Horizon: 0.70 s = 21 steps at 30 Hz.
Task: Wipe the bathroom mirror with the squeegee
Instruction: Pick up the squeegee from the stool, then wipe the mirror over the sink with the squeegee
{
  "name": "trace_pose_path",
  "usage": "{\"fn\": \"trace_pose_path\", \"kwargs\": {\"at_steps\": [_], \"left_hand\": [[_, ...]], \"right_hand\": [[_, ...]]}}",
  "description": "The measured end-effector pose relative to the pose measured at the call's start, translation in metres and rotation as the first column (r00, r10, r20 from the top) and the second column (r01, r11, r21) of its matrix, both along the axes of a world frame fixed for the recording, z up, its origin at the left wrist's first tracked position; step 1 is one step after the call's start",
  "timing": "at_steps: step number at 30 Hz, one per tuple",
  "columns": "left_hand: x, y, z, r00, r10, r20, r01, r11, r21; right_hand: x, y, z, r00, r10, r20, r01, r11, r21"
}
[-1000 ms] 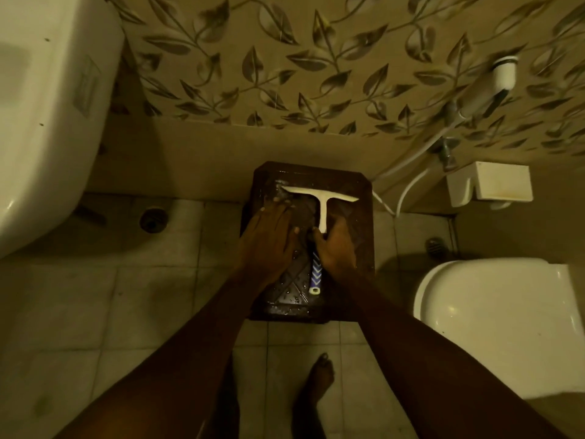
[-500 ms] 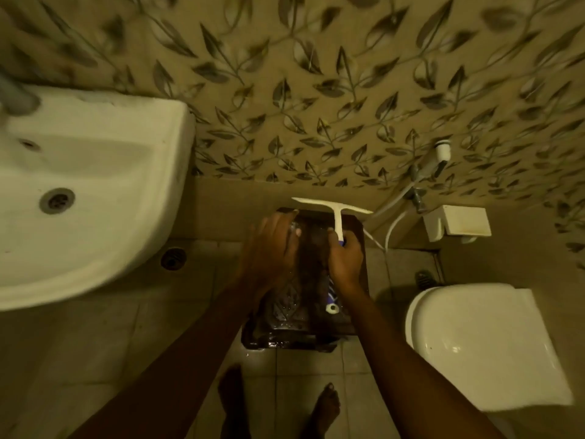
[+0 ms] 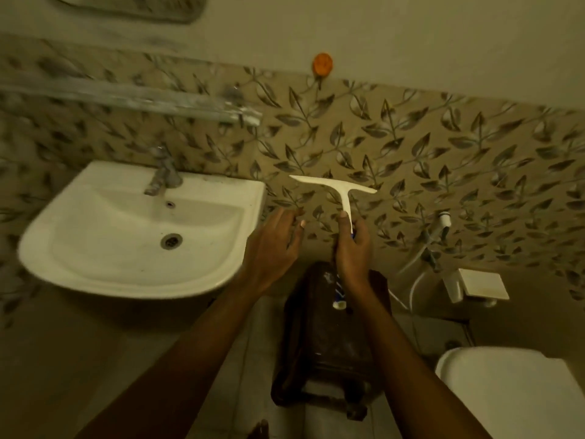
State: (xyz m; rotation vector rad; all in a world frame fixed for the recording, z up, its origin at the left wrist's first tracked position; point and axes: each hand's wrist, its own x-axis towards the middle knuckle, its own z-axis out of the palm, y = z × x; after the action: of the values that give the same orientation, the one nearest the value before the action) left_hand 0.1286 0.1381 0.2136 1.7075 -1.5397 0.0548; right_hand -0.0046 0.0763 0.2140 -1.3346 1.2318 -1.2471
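Lifting: your right hand [image 3: 352, 245] grips the squeegee [image 3: 336, 191], now raised off the stool [image 3: 323, 343].
Left hand [image 3: 272, 248]: open, empty.
Mirror [image 3: 133, 6]: unwiped, well above.

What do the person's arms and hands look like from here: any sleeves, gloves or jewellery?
Both forearms are bare as far as the frame shows: no sleeves in view. The left hand and right hand wear no gloves. No rings, watch or bands are visible on the fingers or wrists, though the light is dim.

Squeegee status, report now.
Right hand shut on squeegee, blade up. Left hand open, empty. Mirror top left, unwiped. Path clear.
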Motion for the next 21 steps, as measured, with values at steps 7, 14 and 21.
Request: {"fn": "trace_pose_path", "kwargs": {"at_steps": [7, 14, 21], "left_hand": [[0.054, 0.042, 0.059, 0.982, 0.190, -0.001, -0.189, 0.977, -0.100], [0.143, 0.066, 0.123, 0.979, 0.199, 0.041, -0.185, 0.956, -0.226], [0.254, 0.095, 0.181, 0.988, 0.114, 0.105, -0.080, 0.956, -0.282]], "right_hand": [[0.064, 0.027, 0.067, 0.996, 0.079, 0.034, -0.072, 0.984, -0.162], [0.150, 0.054, 0.132, 0.985, 0.144, 0.096, -0.107, 0.942, -0.317], [0.253, 0.087, 0.183, 0.984, 0.109, 0.140, -0.039, 0.903, -0.428]]}}
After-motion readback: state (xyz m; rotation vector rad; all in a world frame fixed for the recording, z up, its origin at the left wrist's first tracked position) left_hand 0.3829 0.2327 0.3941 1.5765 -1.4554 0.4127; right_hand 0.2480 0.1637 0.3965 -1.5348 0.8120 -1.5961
